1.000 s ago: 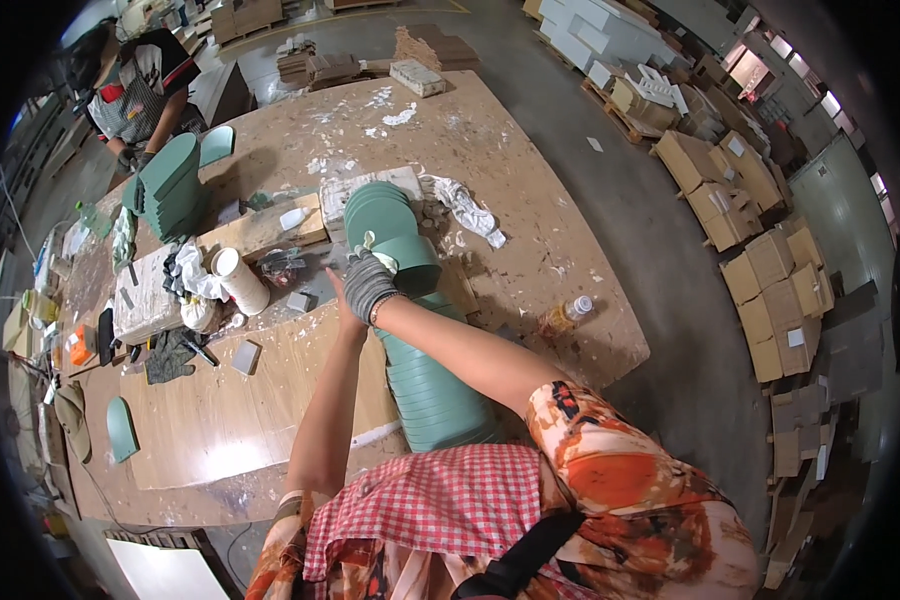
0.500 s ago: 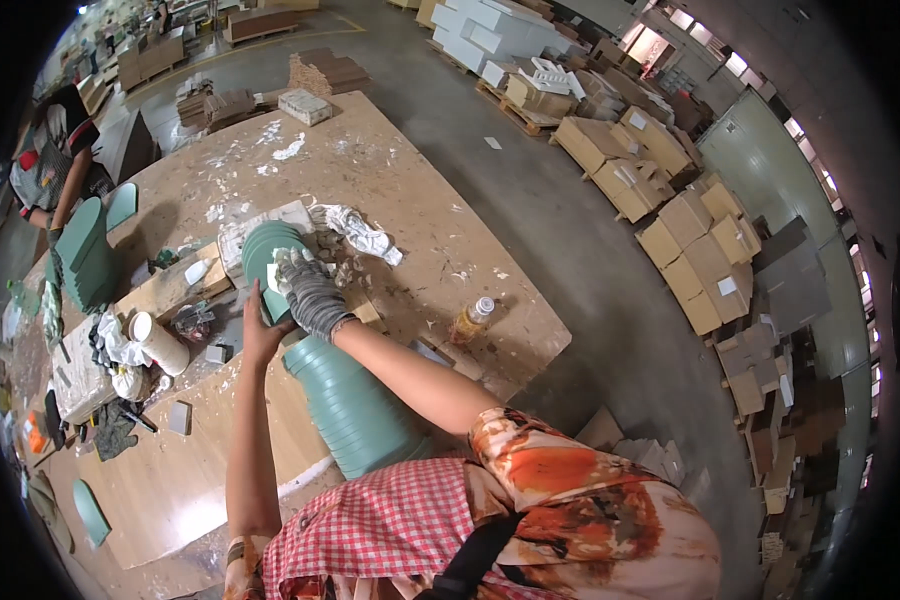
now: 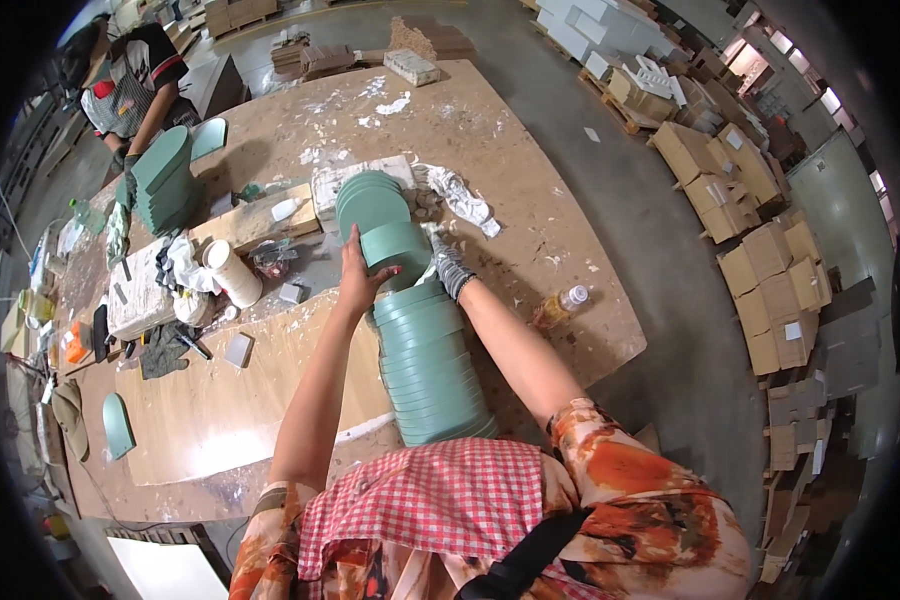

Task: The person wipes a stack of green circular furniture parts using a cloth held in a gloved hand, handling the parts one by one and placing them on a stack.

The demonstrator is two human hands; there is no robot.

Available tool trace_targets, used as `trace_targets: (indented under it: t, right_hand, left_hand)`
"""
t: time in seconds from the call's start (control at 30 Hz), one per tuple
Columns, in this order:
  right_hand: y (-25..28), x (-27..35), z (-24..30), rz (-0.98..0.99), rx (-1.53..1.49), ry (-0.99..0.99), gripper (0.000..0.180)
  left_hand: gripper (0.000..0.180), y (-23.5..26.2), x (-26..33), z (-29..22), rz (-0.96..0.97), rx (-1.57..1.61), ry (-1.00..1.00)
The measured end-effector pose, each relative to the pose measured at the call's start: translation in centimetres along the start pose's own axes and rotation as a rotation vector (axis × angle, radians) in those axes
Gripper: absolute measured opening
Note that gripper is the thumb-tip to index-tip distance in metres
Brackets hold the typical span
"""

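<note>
A green, rounded-end panel (image 3: 395, 250) is tilted up between my hands. My bare left hand (image 3: 362, 275) grips its left edge, thumb toward the near side. At its right edge is my right hand (image 3: 450, 268) in a grey striped glove, fingers closed around a crumpled white cloth (image 3: 429, 268) that partly shows. Just beyond, a stack of similar green panels (image 3: 370, 198) rests by a white-smeared block. A longer row of green panels (image 3: 432, 365) lies nearer me, running toward my checked apron.
A white rag (image 3: 460, 200) and a bottle of amber liquid (image 3: 562, 306) lie to the right. On the left are a white cup (image 3: 232, 272), a dark glove (image 3: 165, 350) and a grey sanding block (image 3: 238, 349). Across the table a co-worker (image 3: 135, 95) handles green panels (image 3: 162, 180).
My right hand has moved from the panel's face to its right edge. The panel has been tilted up, and its broad face now shows. The view has shifted left.
</note>
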State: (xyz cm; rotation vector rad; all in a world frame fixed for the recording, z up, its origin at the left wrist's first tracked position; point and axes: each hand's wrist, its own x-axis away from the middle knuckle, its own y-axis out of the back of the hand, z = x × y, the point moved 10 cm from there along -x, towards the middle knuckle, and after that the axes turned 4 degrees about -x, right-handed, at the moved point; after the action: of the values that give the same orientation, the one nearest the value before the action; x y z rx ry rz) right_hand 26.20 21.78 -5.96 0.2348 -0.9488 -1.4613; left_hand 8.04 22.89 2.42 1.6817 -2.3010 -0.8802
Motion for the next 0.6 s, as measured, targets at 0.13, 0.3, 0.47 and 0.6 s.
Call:
trace_targets:
  t: [0.13,0.3,0.47,0.6]
  right_hand:
    - [6.4,4.0,3.4,-0.44,-0.552,0.554,0.068]
    - [4.0,7.5,14.1,-0.594,0.493,0.655,0.041]
    - [2.6,7.4,15.4,-0.535,0.812,0.788,0.041]
    - [11.4,0.9,2.2,-0.545,-0.231,0.666,0.04]
  left_hand:
    - [0.11,-2.1,-1.4,-2.6,0.027,-0.006,-0.094]
    - [0.103,-1.5,-2.8,-2.0,0.0,-0.044,-0.21]
    - [0.087,0.0,-1.1,2.8,0.117,0.413,0.124]
    - [0.072,-5.8,-3.6,0.4,0.267,0.528,0.018]
